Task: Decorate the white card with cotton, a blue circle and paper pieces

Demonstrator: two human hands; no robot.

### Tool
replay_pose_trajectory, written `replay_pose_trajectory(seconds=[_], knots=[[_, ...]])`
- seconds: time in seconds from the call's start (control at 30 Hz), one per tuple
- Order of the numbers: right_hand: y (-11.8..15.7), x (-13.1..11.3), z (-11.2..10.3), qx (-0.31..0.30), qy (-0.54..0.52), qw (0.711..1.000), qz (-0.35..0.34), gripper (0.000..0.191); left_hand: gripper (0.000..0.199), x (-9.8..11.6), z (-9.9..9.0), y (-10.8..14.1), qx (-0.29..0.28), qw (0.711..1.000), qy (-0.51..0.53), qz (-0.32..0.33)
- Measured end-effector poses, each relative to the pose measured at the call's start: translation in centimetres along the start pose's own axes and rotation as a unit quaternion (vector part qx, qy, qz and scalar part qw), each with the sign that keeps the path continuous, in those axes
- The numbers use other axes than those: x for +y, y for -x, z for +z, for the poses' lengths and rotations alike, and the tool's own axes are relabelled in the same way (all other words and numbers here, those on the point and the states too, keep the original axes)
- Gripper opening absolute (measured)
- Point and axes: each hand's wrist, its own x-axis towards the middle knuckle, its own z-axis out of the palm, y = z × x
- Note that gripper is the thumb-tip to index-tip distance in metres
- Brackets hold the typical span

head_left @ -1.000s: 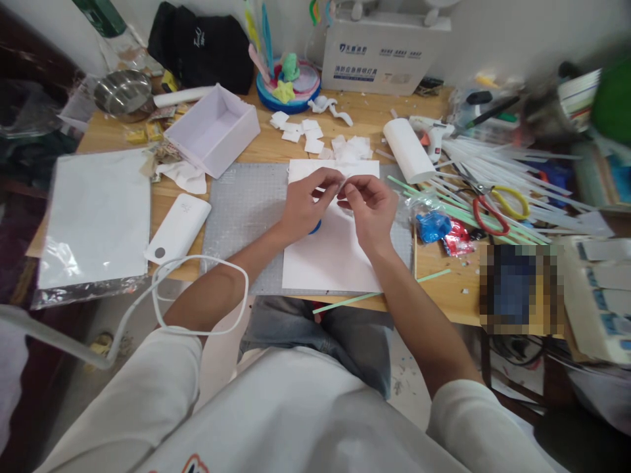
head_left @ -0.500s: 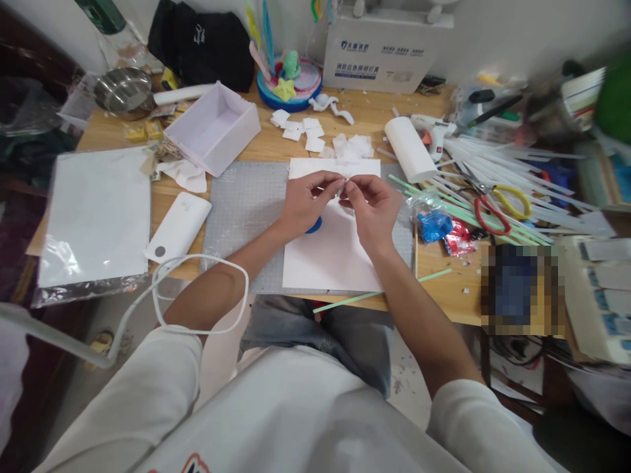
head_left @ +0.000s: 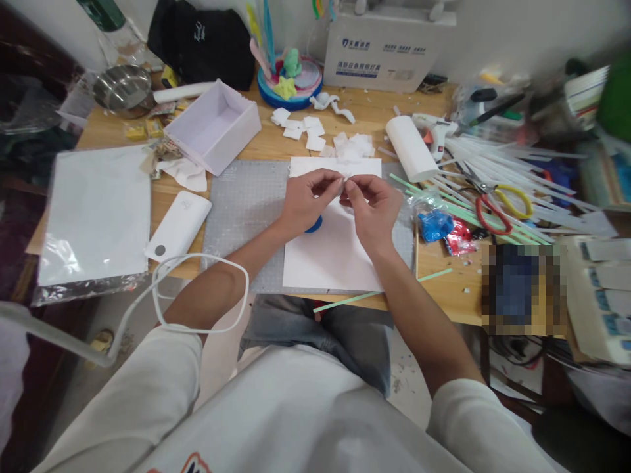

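My left hand (head_left: 306, 200) and my right hand (head_left: 372, 203) meet fingertip to fingertip above a white sheet of paper (head_left: 325, 263). Both are closed in a pinch on a tiny whitish piece (head_left: 344, 178), mostly covered by the fingers and too small to name. Below my left hand a round blue object (head_left: 314, 225) shows in part at the paper's left side. The paper lies on a grey cutting mat (head_left: 236, 217). Just beyond the hands are small white squares (head_left: 352, 146).
Right of the mat lie red-and-yellow-handled pliers (head_left: 503, 207), clear sticks (head_left: 493, 171), a glue gun (head_left: 438, 135) and a white roll (head_left: 410, 148). On the left are a white power bank (head_left: 180, 226), a lilac box (head_left: 217, 128) and a metal bowl (head_left: 123, 89). A cable (head_left: 246, 289) loops over the left forearm.
Almost nothing differs. Both hands keep their pinch in the same place, and the view has shifted very slightly.
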Motion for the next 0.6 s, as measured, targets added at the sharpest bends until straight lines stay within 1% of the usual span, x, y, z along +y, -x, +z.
replay_pose_trajectory(seconds=[0.13,0.27,0.43,0.6], knots=[[0.1,-0.2,0.0,0.002,0.005,1.000,0.011,0.031,0.017,0.2,0.0,0.1,-0.003,1.000,-0.029,0.003],[0.0,0.1,-0.1,0.017,0.002,1.000,0.001,0.034,0.012,0.4,0.0,0.3,-0.019,0.998,-0.048,0.019],[-0.1,0.6,-0.1,-0.002,-0.031,0.999,0.014,0.032,0.014,0.2,0.0,0.3,-0.009,0.999,-0.039,-0.002],[-0.3,0.9,-0.1,-0.011,-0.043,0.999,0.029,0.030,0.019,0.4,-0.1,0.3,-0.015,1.000,-0.016,0.008]])
